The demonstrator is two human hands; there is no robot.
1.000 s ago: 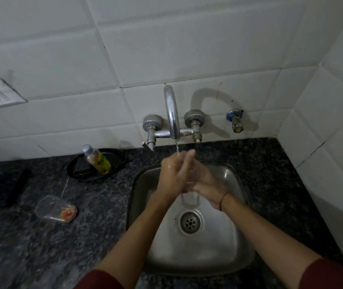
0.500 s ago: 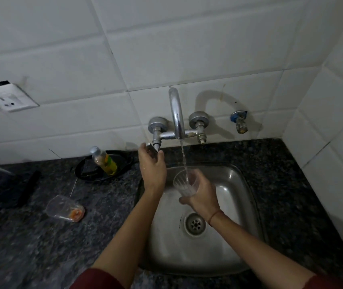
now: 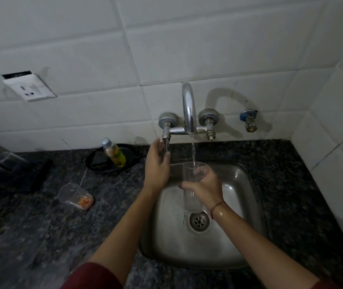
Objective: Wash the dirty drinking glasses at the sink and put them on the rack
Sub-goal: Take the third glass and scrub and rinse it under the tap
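Above the sink (image 3: 239, 236), the right hand (image 3: 205, 185) curls round an upright clear drinking glass (image 3: 189, 171) under the running faucet (image 3: 189, 107); the left hand (image 3: 157, 165) grips the tap handle (image 3: 165, 140) behind the sink.

glass (image 3: 193, 174) under tap (image 3: 189, 109), above sink (image 3: 239, 226)

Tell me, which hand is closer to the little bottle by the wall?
Left. The left hand grips the tap handle, just right of the bottle. The right hand is farther right, holding a glass under the water.
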